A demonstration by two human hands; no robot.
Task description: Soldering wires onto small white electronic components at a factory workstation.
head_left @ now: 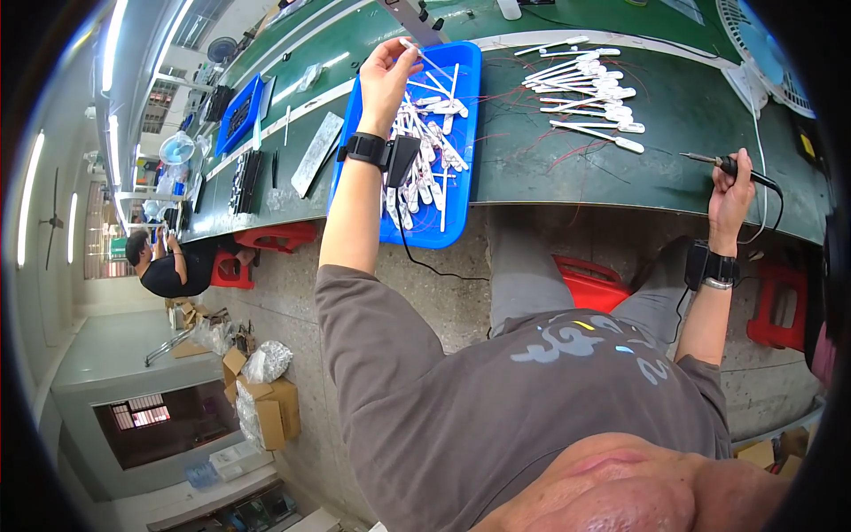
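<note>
A: Looking at the head view, what is the left hand (pixel 387 78) doing?

B: It is raised over the far end of the blue tray (pixel 474 133), thumb and fingers clamped together on one end of a slim white stick (pixel 433 64). The stick slants down to the right, above the others

A: And the right hand (pixel 730 197)?

B: Its fingers are closed around the dark handle of a soldering iron (pixel 728 165) near the front edge of the green surface (pixel 523 182). The metal tip points left, well apart from the tray, and a black cable curves off behind the handle

A: Where are the rest of the sticks?

B: In two groups. A jumbled pile of white sticks (pixel 425 146) fills the tray, whose near end juts past the surface's edge. To the right, between tray and iron, a row of white sticks (pixel 589 89) lies side by side, rounded ends mostly to the right, thin red wires (pixel 567 158) trailing around them

A: Anything nearby?

B: A grey plate (pixel 317 155) just left of the tray, a fan (pixel 769 55) at the upper right, and another person (pixel 180 270) seated farther along on the left
</note>
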